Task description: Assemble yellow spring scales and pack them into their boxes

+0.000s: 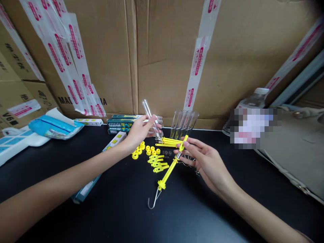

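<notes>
My left hand (141, 130) is closed around a clear plastic tube (147, 108), which tilts up to the left. Between the fingers of my right hand (206, 160) is the top of a yellow spring scale core (170, 171), with a short metal spring near the fingers. A metal hook (152, 202) hangs from its lower end. Just left of the core lie several flat yellow pieces (158, 164) and several yellow caps (135, 155). Behind it, yellow rods (167, 141) lie on the black table (131, 216). Metal hooks (188, 160) are partly hidden behind my right fingers.
Several clear tubes (184, 121) stand at the back. Green boxes (113, 125) are stacked left of them, and a long box (86, 190) lies under my left forearm. A plastic bottle (260, 94) and a beige bag (291, 152) are at right; cardboard (164, 67) rises behind.
</notes>
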Motion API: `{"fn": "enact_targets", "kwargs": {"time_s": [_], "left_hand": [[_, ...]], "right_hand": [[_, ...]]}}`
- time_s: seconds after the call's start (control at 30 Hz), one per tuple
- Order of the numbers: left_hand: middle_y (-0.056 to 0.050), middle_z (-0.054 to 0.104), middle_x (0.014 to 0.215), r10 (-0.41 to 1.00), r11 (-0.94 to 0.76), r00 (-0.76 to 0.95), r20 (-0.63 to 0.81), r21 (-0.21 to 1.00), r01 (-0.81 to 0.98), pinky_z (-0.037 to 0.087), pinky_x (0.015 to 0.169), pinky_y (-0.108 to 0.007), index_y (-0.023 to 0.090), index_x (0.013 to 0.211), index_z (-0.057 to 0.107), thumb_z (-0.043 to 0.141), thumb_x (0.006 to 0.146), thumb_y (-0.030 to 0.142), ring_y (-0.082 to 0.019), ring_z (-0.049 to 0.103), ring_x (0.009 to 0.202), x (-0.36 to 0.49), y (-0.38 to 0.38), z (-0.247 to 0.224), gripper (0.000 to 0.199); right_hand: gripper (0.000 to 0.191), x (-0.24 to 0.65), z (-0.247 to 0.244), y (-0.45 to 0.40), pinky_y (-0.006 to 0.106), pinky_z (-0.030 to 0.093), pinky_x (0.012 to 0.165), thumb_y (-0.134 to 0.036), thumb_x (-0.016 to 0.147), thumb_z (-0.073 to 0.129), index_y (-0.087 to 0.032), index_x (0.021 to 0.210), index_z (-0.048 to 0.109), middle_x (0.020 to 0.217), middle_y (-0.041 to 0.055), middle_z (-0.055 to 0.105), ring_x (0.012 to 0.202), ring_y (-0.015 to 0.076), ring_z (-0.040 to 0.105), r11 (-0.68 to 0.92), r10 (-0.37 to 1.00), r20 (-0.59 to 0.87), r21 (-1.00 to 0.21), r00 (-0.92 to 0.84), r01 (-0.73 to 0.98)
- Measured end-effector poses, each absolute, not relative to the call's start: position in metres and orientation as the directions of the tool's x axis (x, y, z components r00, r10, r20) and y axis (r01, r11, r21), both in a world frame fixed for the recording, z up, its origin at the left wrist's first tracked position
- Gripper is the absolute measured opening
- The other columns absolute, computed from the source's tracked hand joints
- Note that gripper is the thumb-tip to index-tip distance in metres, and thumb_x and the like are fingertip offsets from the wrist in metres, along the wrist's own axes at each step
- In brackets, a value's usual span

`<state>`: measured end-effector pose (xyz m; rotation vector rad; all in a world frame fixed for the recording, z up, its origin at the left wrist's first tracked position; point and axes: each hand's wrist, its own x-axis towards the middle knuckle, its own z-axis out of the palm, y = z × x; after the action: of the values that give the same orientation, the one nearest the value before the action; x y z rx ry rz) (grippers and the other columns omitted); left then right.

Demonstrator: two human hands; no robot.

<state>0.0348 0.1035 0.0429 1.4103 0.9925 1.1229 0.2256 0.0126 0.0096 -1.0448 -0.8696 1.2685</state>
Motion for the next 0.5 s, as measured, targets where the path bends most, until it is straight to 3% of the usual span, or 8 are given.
{"fn": "enact_targets", "kwargs": {"time_s": [0.23, 0.5], "left_hand": [[-0.009, 0.074, 0.087, 0.976, 0.062, 0.215, -0.031, 0.989, -0.137, 0.062, 0.065, -0.032, 0.016, 0.103, 0.062, 0.055, 0.1, 0.036, -0.018, 0.073, 0.069, 0.014, 0.052, 0.042, 0.021], [-0.011, 0.074, 0.089, 0.965, 0.195, 0.227, -0.131, 0.936, -0.291, 0.062, 0.07, -0.034, 0.015, 0.1, 0.062, 0.048, 0.104, 0.033, -0.019, 0.074, 0.072, 0.017, 0.04, 0.043, 0.023]], "right_hand": [[0.035, 0.232, 0.021, 0.01, 0.025, 0.062, 0.069, -0.038, 0.076, 0.084, -0.02, 0.103, 0.072, 0.087, 0.0021, 0.076, 0.074, 0.015, 0.073, 0.116, 0.979, 0.067, -0.959, 0.191, -0.258], [0.033, 0.212, 0.015, -0.001, 0.028, 0.062, 0.067, -0.038, 0.074, 0.084, -0.017, 0.098, 0.074, 0.083, 0.0018, 0.075, 0.067, 0.0144, 0.071, -0.019, 0.997, -0.003, -0.975, -0.073, -0.22]]}}
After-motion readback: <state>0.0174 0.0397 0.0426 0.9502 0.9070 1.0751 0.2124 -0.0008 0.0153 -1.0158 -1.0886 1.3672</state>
